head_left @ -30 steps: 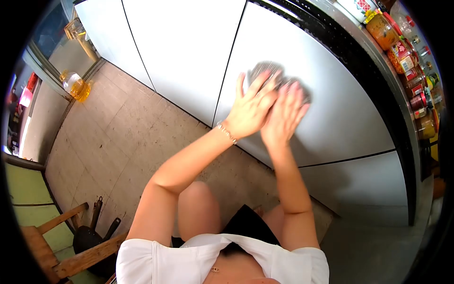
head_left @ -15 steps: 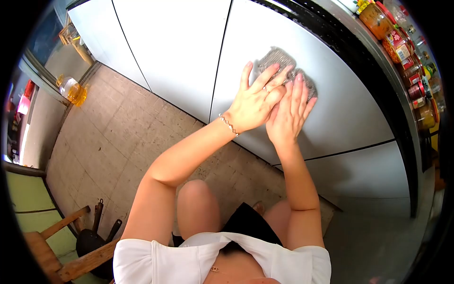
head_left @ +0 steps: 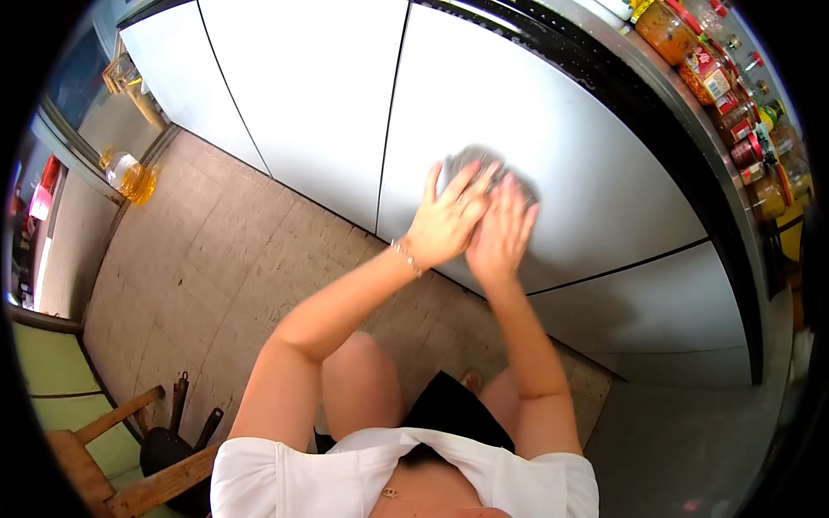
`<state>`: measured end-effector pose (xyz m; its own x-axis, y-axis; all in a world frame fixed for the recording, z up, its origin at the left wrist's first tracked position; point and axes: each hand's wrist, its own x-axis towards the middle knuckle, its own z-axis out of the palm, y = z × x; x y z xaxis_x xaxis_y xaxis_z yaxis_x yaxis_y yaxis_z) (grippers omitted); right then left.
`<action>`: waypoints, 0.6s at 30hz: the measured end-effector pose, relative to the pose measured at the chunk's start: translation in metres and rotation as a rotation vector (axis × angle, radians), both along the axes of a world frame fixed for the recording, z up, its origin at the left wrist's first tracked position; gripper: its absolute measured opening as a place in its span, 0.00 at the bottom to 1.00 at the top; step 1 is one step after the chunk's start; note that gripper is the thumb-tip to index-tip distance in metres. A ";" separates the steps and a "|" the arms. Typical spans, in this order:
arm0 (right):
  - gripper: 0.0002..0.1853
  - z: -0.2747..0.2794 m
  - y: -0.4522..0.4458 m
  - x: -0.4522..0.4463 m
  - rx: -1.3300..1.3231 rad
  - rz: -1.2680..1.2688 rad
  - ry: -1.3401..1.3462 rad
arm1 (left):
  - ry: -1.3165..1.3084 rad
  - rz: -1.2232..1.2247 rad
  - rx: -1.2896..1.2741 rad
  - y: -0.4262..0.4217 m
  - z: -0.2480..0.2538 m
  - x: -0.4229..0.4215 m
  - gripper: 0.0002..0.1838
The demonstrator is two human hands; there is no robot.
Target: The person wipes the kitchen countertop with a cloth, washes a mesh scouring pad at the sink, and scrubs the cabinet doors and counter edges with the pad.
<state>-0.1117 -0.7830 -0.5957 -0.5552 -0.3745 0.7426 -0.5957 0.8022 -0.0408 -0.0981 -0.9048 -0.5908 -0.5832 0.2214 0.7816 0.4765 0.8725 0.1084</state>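
A grey cloth lies against the white cabinet door, blurred by motion and partly hidden under my fingers. My left hand presses on its left part with the fingers stretched out and spread. Close beside it, the two touching or overlapping at the thumbs, my right hand rests flat on the cloth's right part, its fingers extended. Neither hand curls around the cloth. On my left wrist is a thin bracelet.
Jars line the counter edge at upper right. An oil bottle stands on the tiled floor at left. At lower left are a wooden chair and dark pans. My knees are bent below the cabinets.
Both hands and the cloth have moved down the door and slightly left, toward me. The hands remain flat on the cloth. The whole view has shifted slightly.
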 end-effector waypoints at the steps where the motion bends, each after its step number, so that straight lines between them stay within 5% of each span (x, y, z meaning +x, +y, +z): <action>1: 0.24 -0.028 0.009 0.007 0.141 -0.024 -0.121 | -0.064 0.016 -0.051 0.000 -0.041 0.006 0.12; 5: 0.24 -0.038 0.013 -0.002 0.234 0.013 -0.107 | -0.126 0.050 -0.075 -0.003 -0.055 0.008 0.14; 11: 0.25 0.067 -0.022 -0.014 -0.040 -0.062 0.146 | 0.130 0.018 0.066 -0.009 0.054 -0.015 0.19; 14: 0.24 0.015 -0.016 -0.007 0.003 -0.056 0.068 | 0.013 -0.017 0.095 -0.006 0.016 -0.005 0.21; 18: 0.22 -0.090 0.001 0.001 0.391 0.102 -0.133 | -0.342 0.075 0.103 -0.008 -0.107 0.020 0.23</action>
<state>-0.1110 -0.7817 -0.6855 -0.5824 -0.6715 0.4582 -0.6826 0.7101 0.1730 -0.0782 -0.9128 -0.6979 -0.8263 0.0982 0.5546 0.3324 0.8799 0.3394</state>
